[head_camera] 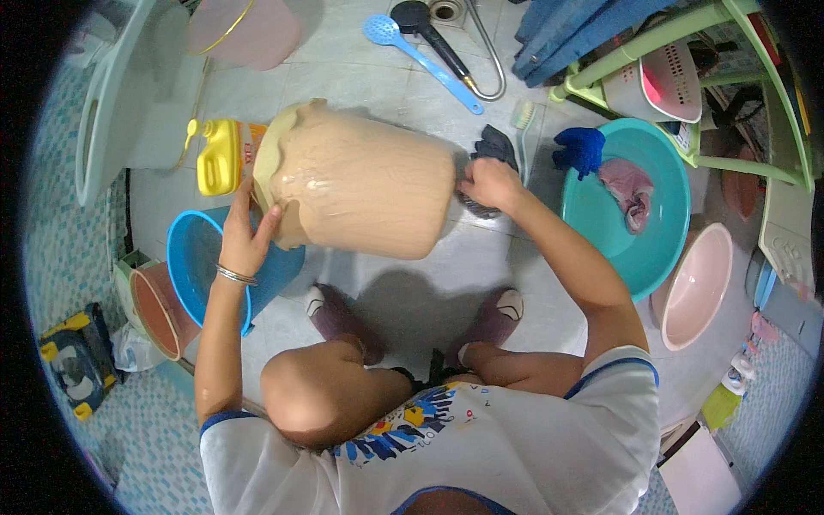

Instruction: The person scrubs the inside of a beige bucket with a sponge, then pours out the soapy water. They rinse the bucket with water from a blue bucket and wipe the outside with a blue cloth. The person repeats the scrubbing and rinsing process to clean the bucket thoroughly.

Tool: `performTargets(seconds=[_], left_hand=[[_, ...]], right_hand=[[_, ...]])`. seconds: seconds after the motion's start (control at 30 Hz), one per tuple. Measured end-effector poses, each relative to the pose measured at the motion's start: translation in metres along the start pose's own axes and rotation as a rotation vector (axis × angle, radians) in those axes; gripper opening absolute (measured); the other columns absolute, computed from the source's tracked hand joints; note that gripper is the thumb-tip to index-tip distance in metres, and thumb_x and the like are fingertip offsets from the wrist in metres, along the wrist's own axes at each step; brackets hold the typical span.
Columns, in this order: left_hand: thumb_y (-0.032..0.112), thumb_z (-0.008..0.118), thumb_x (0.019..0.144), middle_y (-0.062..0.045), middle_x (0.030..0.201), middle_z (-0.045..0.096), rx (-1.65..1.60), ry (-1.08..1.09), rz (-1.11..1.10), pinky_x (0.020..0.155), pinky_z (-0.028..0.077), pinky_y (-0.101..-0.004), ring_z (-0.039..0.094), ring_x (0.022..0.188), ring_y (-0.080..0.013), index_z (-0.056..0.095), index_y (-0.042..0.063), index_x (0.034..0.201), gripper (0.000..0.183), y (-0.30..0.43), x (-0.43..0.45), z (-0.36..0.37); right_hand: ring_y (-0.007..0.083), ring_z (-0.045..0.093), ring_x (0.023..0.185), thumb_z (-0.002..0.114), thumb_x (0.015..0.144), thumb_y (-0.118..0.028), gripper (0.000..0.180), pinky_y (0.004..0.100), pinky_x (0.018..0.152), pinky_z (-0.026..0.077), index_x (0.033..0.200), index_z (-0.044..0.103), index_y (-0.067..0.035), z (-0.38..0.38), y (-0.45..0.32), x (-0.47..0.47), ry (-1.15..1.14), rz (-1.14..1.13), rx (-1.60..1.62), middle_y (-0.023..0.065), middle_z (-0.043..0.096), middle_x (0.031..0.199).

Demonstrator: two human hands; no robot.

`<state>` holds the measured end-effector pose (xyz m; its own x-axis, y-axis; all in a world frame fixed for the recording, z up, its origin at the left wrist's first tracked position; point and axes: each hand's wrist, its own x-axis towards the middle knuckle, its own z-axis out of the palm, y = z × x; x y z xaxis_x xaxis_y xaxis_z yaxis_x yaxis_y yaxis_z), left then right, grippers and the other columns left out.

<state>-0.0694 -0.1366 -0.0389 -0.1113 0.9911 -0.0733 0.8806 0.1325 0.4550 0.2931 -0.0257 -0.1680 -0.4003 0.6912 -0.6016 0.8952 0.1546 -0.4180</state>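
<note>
A beige plastic bin with a scalloped, paler rim lies on its side before me, its surface wet. My left hand grips it at the rim, thumb on the outside. At the base end, the fingers of my right hand are curled over a dark grey cloth. More dark, wet material shows below that hand. Whether the fingers hold the cloth or only touch it or the bin's base is hidden. Beyond the bin lie a blue slotted spoon and a black shower head with a metal hose.
A blue bucket and a yellow bottle stand at left. On the right are a teal basin holding a pink cloth, a blue cloth on its rim, a pink basin, a brush and a green rack.
</note>
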Motion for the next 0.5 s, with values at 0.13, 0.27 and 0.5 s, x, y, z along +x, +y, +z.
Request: performTargets(seconds=[0.13, 0.27, 0.5], left_hand=[[0.019, 0.064, 0.084, -0.023, 0.125, 0.051, -0.031, 0.025, 0.000, 0.089, 0.045, -0.0377, 0.054, 0.109, -0.0335, 0.032, 0.000, 0.138, 0.065, -0.004, 0.008, 0.018], [0.017, 0.064, 0.084, -0.023, 0.126, 0.050, -0.117, -0.019, 0.026, 0.090, 0.045, -0.0356, 0.055, 0.110, -0.0303, 0.026, 0.004, 0.143, 0.072, -0.015, 0.011, 0.017], [0.021, 0.066, 0.083, -0.025, 0.127, 0.049, -0.174, -0.101, -0.165, 0.093, 0.043, -0.0363, 0.052, 0.114, -0.0337, 0.026, 0.005, 0.142, 0.073, -0.001, 0.014, 0.012]], right_hand=[[0.0343, 0.063, 0.091, 0.063, 0.080, -0.032, 0.031, 0.0421, 0.079, 0.051, 0.089, 0.068, -0.002, -0.030, 0.013, 0.006, 0.263, 0.091, -0.077, 0.0199, 0.063, 0.100], [0.0360, 0.049, 0.105, 0.046, 0.087, -0.026, 0.029, 0.0657, 0.087, 0.035, 0.094, 0.067, -0.008, -0.051, 0.071, 0.025, 0.695, 0.220, -0.435, 0.0171, 0.056, 0.110], [0.0394, 0.055, 0.108, 0.049, 0.086, -0.015, 0.031, 0.0499, 0.084, 0.049, 0.110, 0.061, 0.000, -0.091, 0.136, -0.012, 0.031, 0.462, -0.405, 0.0203, 0.047, 0.130]])
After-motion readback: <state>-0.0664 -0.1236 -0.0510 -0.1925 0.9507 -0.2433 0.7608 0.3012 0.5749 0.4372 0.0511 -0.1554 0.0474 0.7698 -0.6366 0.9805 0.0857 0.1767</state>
